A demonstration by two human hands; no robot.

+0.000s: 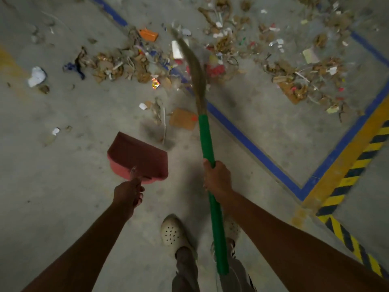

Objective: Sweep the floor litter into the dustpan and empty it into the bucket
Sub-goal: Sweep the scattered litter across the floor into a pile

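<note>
Red dustpan [136, 157] in left hand [128, 197], litter [126, 66] well beyond it

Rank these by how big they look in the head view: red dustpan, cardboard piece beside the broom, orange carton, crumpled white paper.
1. The red dustpan, though it is nearest the camera.
2. The cardboard piece.
3. The orange carton and the crumpled white paper look about alike, and the carton lies farther off, so I won't rank them.

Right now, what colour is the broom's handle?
Green broom handle, seen best in the head view.
</note>
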